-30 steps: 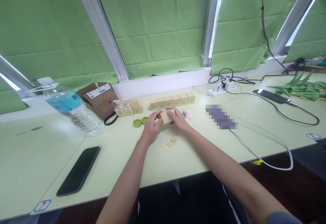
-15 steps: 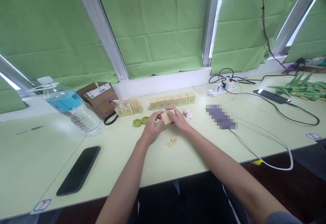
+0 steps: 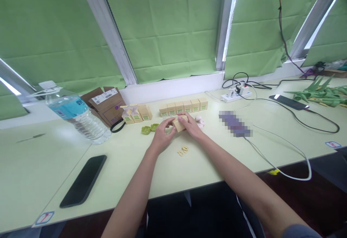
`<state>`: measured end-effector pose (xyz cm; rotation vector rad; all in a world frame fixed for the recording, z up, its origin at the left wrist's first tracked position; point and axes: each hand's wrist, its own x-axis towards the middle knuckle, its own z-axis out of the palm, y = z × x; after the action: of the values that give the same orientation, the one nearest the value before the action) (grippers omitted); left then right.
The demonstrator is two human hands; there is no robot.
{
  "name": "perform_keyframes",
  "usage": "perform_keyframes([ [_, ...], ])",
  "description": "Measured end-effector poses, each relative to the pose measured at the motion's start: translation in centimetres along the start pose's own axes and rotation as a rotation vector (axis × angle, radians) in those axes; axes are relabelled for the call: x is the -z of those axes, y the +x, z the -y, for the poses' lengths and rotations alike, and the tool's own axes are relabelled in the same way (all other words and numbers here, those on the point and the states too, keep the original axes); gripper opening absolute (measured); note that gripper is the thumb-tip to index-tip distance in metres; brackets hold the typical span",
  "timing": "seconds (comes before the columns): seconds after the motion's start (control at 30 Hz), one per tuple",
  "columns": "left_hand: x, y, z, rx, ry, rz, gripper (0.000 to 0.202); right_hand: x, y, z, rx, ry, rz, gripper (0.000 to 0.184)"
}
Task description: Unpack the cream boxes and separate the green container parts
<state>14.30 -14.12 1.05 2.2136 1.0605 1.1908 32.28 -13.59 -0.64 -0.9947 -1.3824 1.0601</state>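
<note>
Between my two hands is a small tan cardboard box [image 3: 179,124]. My left hand [image 3: 163,134] grips its left side, and my right hand [image 3: 192,125] holds the right side with the thumb over it. Close in front of me lie several small yellow loops [image 3: 182,151]. Green moulded pieces [image 3: 146,130] sit left of my left hand. Partly hidden behind my right hand are pink-white round pieces [image 3: 200,121]. Farther back stands a row of similar small boxes [image 3: 187,107], and to its left are boxes with raised flaps [image 3: 131,115].
A water bottle [image 3: 78,113] and an opened brown carton [image 3: 104,106] stand at the left. A black phone [image 3: 84,181] lies near the front edge. Right of my hands are a blurred-out object [image 3: 235,124], a white cable [image 3: 291,140], a power strip [image 3: 235,96] and another phone [image 3: 288,102].
The small box has tilted a little in my hands. Both hands stay in nearly the same place, and the things on the table have not moved.
</note>
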Motion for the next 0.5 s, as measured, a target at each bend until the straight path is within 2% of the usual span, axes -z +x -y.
perform_keyframes([
  [0.27, -0.47, -0.02, 0.21, 0.034, -0.032, -0.001, 0.043, 0.4, 0.15, -0.4, 0.052, -0.114, 0.018, 0.042],
  [0.5, -0.15, -0.18, -0.26, 0.065, -0.04, 0.02, 0.046, 0.52, 0.19, -0.18, 0.08, -0.086, 0.061, 0.038],
])
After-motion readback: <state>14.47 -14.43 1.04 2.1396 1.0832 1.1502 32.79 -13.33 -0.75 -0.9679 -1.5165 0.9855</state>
